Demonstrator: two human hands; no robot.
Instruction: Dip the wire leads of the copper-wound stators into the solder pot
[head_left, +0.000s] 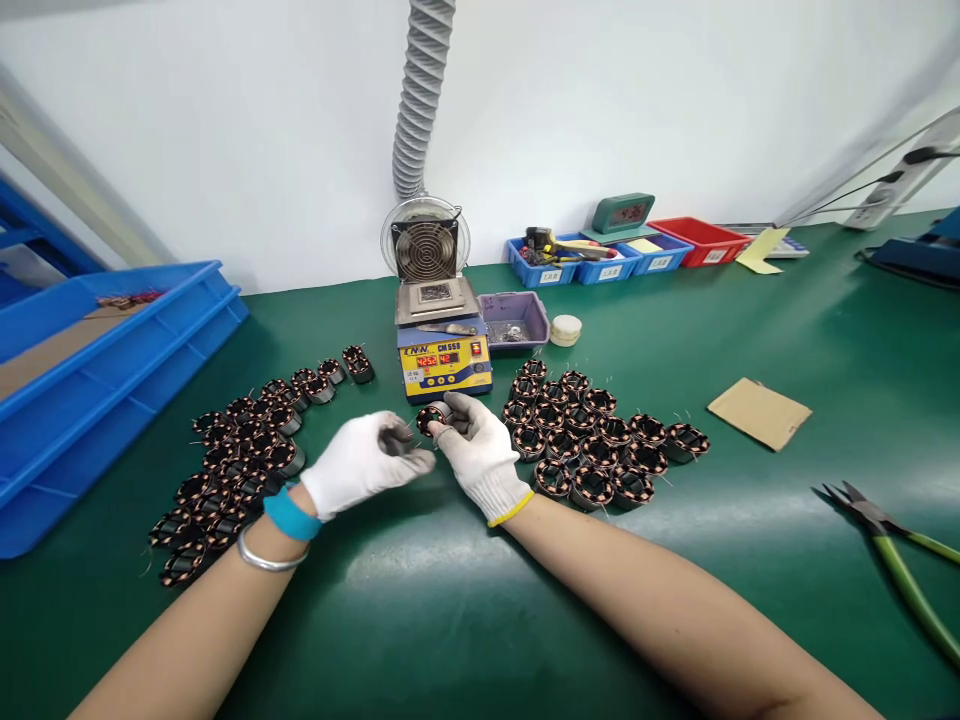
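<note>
In a white glove, my right hand (480,445) grips a motor stator (430,420) with copper windings, just in front of the solder pot (446,355). My left hand (367,462), also gloved, is beside it on the left, thumb and fingers apart with a gap between them. It appears not to touch the stator. To the left stands a group of stators (247,450) with thin wire ends sticking out. Another group of stators (592,435) stands right of my right hand. The solder pot has a lit red display and a knife-like metal blade (448,328) lying across its top.
Behind the solder pot are a fan (425,250) and a grey hose (424,100). A purple tray (517,318) holds bits of metal. Blue bins (545,273), a red bin (697,240) and a clock (622,213) line the wall. Green-handled pliers (896,560), cardboard (760,412) and a blue crate (112,370) flank the sides.
</note>
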